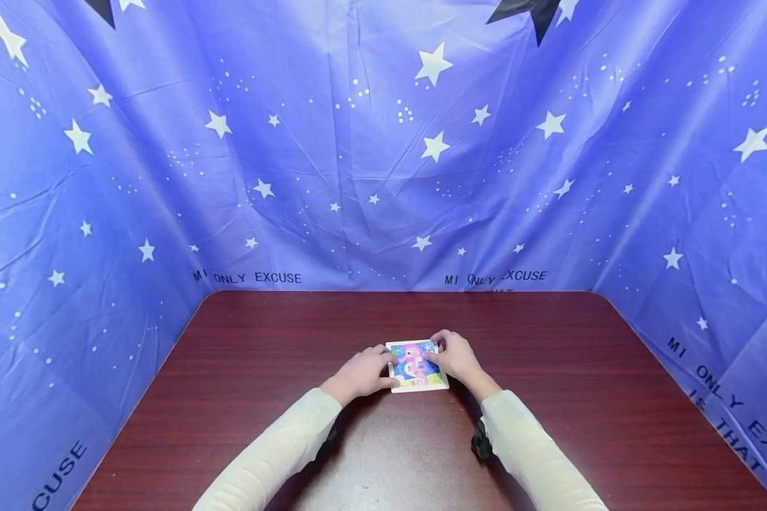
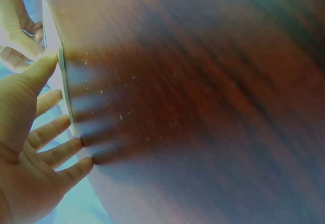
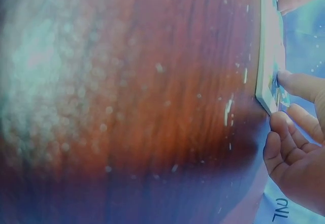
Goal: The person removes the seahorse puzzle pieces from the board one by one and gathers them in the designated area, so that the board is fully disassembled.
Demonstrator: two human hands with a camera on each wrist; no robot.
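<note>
A small square picture puzzle (image 1: 415, 365) with a white border lies on the table, showing a pink figure on blue. At its left side my left hand (image 1: 364, 372) steadies it, thumb at the near left corner and the other fingers spread fairly straight along the edge. In the left wrist view the board (image 2: 62, 76) appears edge-on beside those fingertips. My right hand (image 1: 457, 358) is at the far right corner, with thumb and forefinger pinching a small puzzle piece (image 3: 285, 100) close over the board's face. Its other fingers curl beside the border.
A dark red-brown wooden table (image 1: 262, 333) surrounds the puzzle. Behind it and on both sides hangs a blue cloth (image 1: 371, 163) with white stars and printed lettering. A black strap device (image 1: 481, 441) shows under the right sleeve.
</note>
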